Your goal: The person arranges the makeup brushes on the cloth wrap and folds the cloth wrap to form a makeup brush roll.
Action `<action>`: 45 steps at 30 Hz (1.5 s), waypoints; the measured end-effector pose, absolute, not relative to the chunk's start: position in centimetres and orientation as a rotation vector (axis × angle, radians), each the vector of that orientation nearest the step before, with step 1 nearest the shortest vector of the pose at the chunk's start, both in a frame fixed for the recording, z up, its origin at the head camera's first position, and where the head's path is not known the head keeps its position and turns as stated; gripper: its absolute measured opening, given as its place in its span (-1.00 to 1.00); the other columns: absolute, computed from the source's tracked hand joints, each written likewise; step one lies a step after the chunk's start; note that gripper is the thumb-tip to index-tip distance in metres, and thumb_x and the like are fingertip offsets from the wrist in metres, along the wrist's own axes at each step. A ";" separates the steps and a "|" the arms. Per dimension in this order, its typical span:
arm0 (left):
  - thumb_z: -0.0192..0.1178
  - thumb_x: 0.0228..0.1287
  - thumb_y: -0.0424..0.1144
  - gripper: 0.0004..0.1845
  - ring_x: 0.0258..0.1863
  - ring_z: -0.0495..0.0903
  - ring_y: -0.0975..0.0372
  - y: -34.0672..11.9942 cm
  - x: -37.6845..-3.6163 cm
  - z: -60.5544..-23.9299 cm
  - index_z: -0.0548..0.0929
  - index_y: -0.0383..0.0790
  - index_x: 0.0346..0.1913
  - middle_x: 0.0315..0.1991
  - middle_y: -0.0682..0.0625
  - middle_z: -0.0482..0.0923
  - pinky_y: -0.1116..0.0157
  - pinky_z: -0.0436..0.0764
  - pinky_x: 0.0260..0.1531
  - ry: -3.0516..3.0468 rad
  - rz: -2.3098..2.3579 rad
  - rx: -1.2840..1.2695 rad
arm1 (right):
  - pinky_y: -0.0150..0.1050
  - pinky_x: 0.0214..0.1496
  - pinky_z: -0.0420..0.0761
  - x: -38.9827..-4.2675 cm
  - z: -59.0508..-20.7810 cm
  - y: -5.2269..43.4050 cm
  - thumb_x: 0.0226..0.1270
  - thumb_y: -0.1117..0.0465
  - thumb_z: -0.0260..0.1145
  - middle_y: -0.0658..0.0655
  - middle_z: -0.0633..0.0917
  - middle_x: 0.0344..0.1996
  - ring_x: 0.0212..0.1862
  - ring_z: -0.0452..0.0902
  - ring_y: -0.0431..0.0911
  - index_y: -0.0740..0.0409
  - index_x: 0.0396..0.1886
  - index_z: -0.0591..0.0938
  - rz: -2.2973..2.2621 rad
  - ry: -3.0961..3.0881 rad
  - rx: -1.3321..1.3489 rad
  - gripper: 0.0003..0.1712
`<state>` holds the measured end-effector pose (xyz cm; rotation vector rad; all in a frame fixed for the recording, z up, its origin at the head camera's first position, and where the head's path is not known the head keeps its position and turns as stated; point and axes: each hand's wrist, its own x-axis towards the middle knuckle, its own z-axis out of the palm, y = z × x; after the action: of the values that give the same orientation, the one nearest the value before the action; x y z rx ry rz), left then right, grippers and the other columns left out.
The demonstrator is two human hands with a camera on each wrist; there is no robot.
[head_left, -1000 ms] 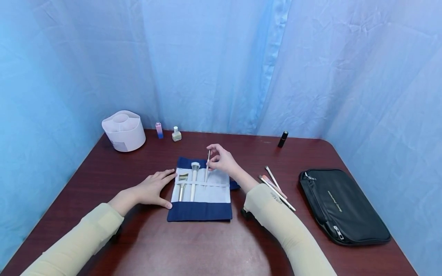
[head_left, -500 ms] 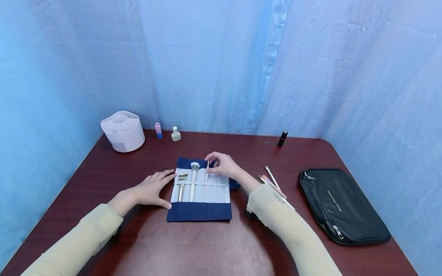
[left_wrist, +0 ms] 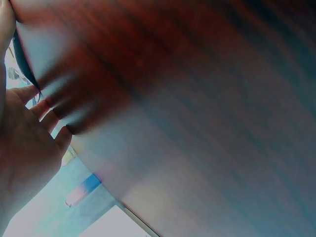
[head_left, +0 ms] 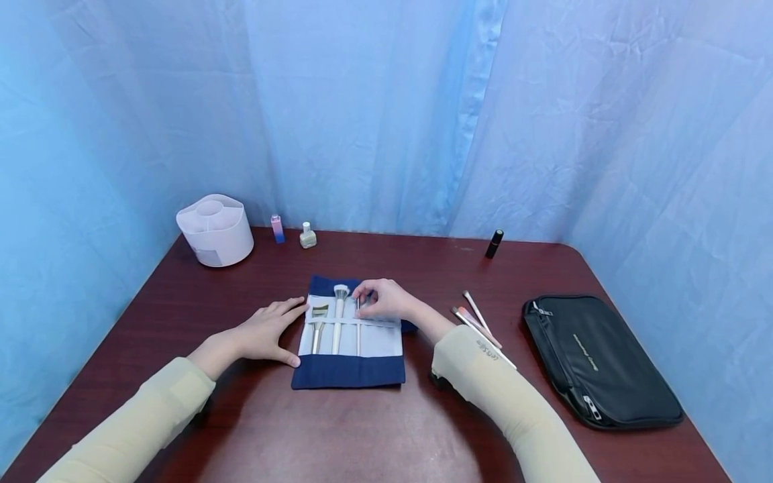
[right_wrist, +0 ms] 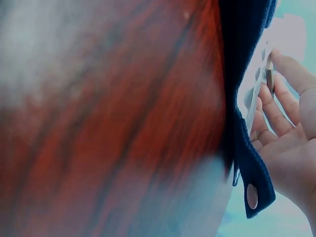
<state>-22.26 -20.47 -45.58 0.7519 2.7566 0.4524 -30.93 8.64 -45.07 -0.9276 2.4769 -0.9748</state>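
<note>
Mid-bench, the right hand pinches a thin brush in the brush roll, hiding its tip; the left hand lies flat, fingers straight, at the roll's left edge. Wrist views blur.

Your left hand lies flat, palm down, fingers straight and held loosely together, pointing forward and to the right, thumb spread toward you. Your left forearm runs back to the lower left in a pale yellow sleeve. Your right hand sits ahead of it and to the right, knuckles up, fingers curled and brought together with the thumb at the tips. Your right forearm angles back to the lower right, sleeved alike, the wrist bent slightly inward.
</note>
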 end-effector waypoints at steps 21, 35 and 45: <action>0.28 -0.17 0.43 0.20 0.40 0.03 -0.14 -20.6 -22.4 -45.9 0.06 -0.14 0.48 0.48 -0.17 -0.06 -0.22 0.06 0.27 2.764 0.444 0.771 | -0.38 -0.25 0.52 -30.3 -44.7 9.3 0.23 0.15 0.36 -0.14 0.68 -0.37 -0.33 0.52 -0.25 -0.03 -0.07 0.71 -0.882 2.333 -1.081 -0.74; 0.31 -0.17 0.40 0.19 0.39 0.05 -0.14 -20.7 -22.4 -45.6 0.08 -0.15 0.48 0.48 -0.18 -0.04 -0.23 0.08 0.26 2.774 0.454 0.772 | -0.30 -0.18 0.56 -29.2 -38.4 12.8 0.25 0.11 0.34 -0.13 0.65 -0.35 -0.25 0.55 -0.22 0.05 0.00 0.66 -0.829 2.515 -1.044 -0.68; 0.30 -0.16 0.40 0.19 0.38 0.06 -0.14 -21.1 -22.1 -45.7 0.08 -0.16 0.47 0.47 -0.19 -0.03 -0.23 0.09 0.25 2.765 0.459 0.769 | -0.25 -0.18 0.58 -27.9 -36.3 17.9 0.22 0.06 0.36 -0.15 0.68 -0.28 -0.27 0.59 -0.24 -0.12 -0.03 0.64 -0.849 2.718 -0.974 -0.70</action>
<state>-22.13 -21.07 -45.66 0.7692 2.7655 0.4593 -27.87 17.86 -36.33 -0.9743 2.7179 -0.8495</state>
